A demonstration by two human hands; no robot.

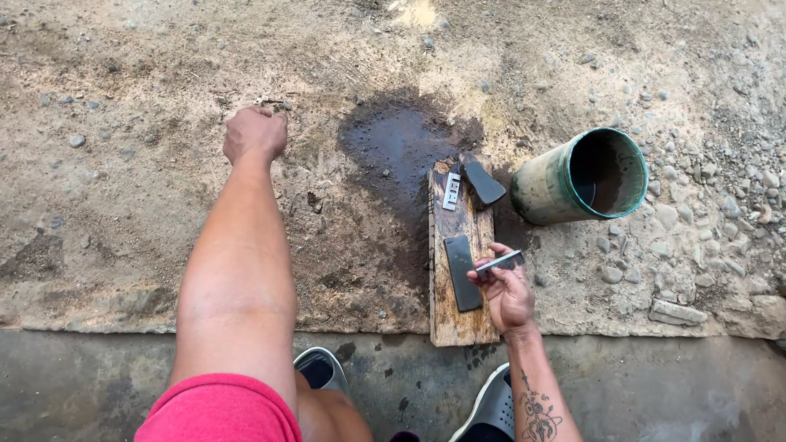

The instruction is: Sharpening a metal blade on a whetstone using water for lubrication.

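A narrow wooden board [460, 270] lies lengthwise on sandy, stony ground [123, 205], its near end at the edge of a concrete strip [655, 385]. A dark whetstone [462, 272] rests on the board's near half; a small metal piece [451, 191] and a dark axe head [483, 182] sit at its far end beside a wet patch [401, 147]. A green-rimmed bucket [585, 176] lies tipped to the far right, apart from the board. Open ground spreads left. The right hand [508, 290] pinches a thin flat blade [499, 262] just right of the whetstone. The left hand [255, 133], arm stretched far, is clenched in a fist on the dirt.
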